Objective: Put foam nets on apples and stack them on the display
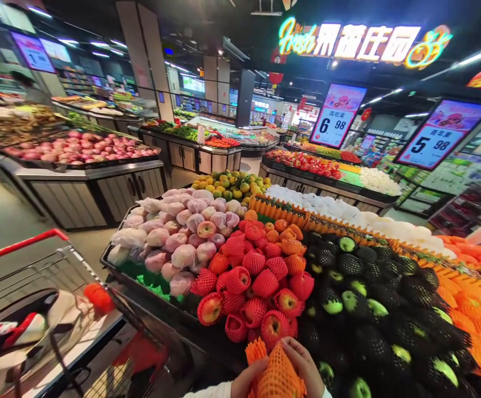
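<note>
At the bottom edge, in front of the fruit display, both my hands grip an orange foam fruit net [281, 376]. My left hand [246, 380] closes on its left side, with the thumb along it. The fingers of my right hand [307, 367] wrap its top and right side. Whatever the net covers is hidden. Just beyond my hands lie apples in red foam nets [254, 282], heaped together. Green fruit in black foam nets [352, 265] fills the area to the right.
Wrapped pink apples [174, 237] lie left of the red nets, with yellow-green citrus [232, 185] behind. A shopping cart [20, 243] holding a bag [66, 320] stands at left. Orange-netted fruit [472, 315] lies far right. An onion stand [87, 171] is across the aisle.
</note>
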